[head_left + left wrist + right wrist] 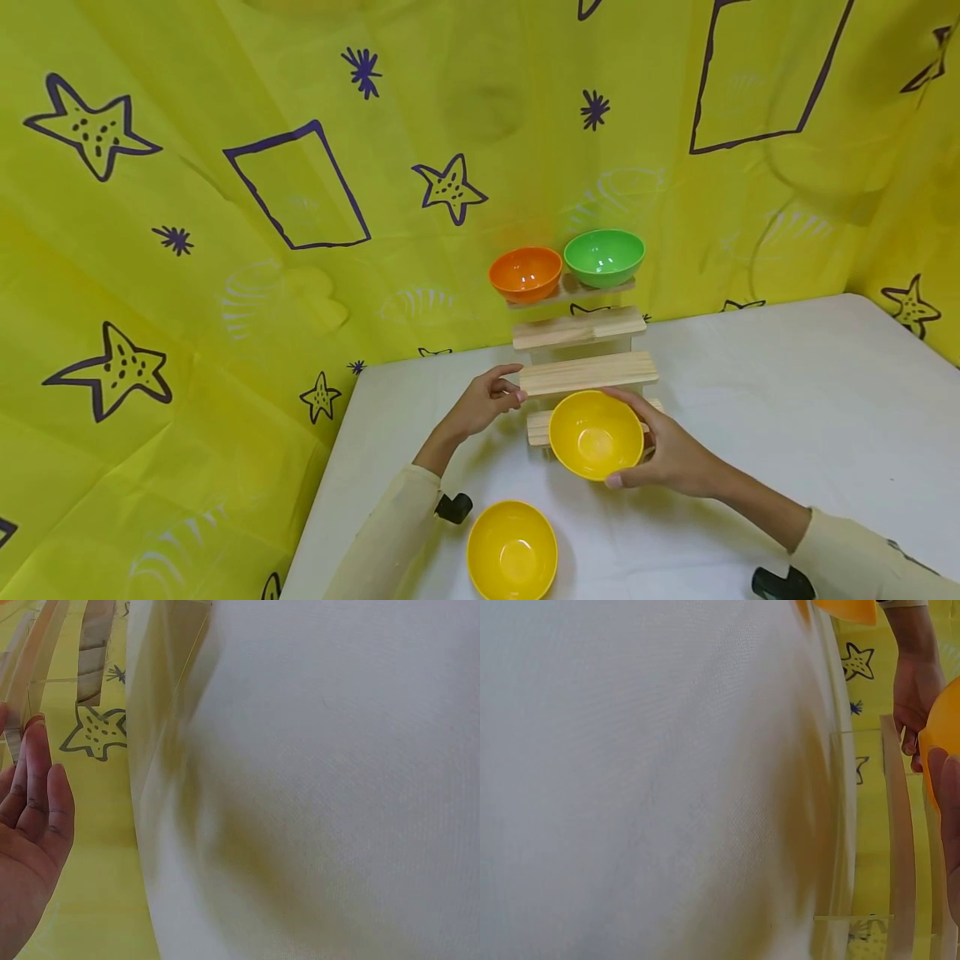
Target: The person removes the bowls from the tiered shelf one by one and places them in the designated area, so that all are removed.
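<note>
My right hand grips a yellow bowl by its right side, thumb at the lower rim and fingers at the upper. That bowl overlaps the lowest step of a stepped wooden stand, its open side facing me. At the left end of the step above, my left hand holds the plank's end between thumb and fingers. In the left wrist view the other fingers are fairly straight. Another yellow bowl lies on the table nearer to me. An orange bowl and a green bowl sit side by side on the top step.
The stand rises toward a yellow cloth printed with stars, which hangs behind and to the left. A white cloth covers the table. The second step from the top shows bare wood.
</note>
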{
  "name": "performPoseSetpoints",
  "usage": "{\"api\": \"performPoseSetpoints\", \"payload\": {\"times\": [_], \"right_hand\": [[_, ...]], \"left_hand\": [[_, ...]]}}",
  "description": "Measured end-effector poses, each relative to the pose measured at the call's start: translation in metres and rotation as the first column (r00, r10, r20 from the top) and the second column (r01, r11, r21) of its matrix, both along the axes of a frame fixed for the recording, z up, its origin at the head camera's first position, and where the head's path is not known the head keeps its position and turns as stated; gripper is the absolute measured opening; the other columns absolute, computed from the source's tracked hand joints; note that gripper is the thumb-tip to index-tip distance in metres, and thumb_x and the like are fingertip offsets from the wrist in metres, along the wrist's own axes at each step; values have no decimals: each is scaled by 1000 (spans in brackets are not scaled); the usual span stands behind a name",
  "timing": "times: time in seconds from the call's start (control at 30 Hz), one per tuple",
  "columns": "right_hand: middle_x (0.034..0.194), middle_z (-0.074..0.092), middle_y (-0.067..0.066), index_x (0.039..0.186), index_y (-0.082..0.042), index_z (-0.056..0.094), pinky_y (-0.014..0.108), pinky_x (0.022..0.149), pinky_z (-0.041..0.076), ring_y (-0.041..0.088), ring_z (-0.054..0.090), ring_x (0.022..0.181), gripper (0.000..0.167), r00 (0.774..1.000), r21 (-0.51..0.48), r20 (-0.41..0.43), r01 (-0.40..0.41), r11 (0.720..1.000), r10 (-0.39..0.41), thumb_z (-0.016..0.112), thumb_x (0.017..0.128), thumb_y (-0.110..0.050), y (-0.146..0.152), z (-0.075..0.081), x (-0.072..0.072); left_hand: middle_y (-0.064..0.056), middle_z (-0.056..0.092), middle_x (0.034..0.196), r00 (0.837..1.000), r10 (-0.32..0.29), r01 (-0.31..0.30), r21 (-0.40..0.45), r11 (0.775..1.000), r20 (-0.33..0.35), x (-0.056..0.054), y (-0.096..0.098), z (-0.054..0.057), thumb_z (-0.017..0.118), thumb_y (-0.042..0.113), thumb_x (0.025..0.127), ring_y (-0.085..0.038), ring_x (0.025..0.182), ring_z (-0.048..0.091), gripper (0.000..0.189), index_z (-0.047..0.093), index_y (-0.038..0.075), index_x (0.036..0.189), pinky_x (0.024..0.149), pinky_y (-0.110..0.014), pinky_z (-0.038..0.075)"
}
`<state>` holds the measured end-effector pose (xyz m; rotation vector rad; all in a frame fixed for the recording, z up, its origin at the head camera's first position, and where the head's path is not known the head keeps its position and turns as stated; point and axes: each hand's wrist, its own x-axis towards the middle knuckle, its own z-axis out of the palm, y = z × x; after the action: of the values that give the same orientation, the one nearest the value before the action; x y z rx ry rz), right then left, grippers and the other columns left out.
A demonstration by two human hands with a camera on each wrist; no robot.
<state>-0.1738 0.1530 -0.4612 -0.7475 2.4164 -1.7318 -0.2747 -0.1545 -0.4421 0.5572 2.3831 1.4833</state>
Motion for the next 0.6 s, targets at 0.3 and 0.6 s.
{"api": "performPoseSetpoints", "payload": {"times": [0.3,0.6], "right_hand": [[132,49,25,157,-14,26,32,69,59,16,67,87,105,999,-18,33,-16,1000,16,88,73,-16,2,-2,4],[133,49,27,158,-14,25,33,69,59,15,67,89,105,998,-40,51,-34,999,36,87,73,-13,3,-6,8]], "left_hand": [[-17,71,109,1000,-13,13,6,1000,-11,0,-1,0,64,15,99,-44,100,67,53,46,9,149,81,-26,54],[-19,70,110,1000,-13,13,12,1000,-5,-1,-1,-1,64,15,99,-46,101,66,53,46,9,149,83,-29,55]]}}
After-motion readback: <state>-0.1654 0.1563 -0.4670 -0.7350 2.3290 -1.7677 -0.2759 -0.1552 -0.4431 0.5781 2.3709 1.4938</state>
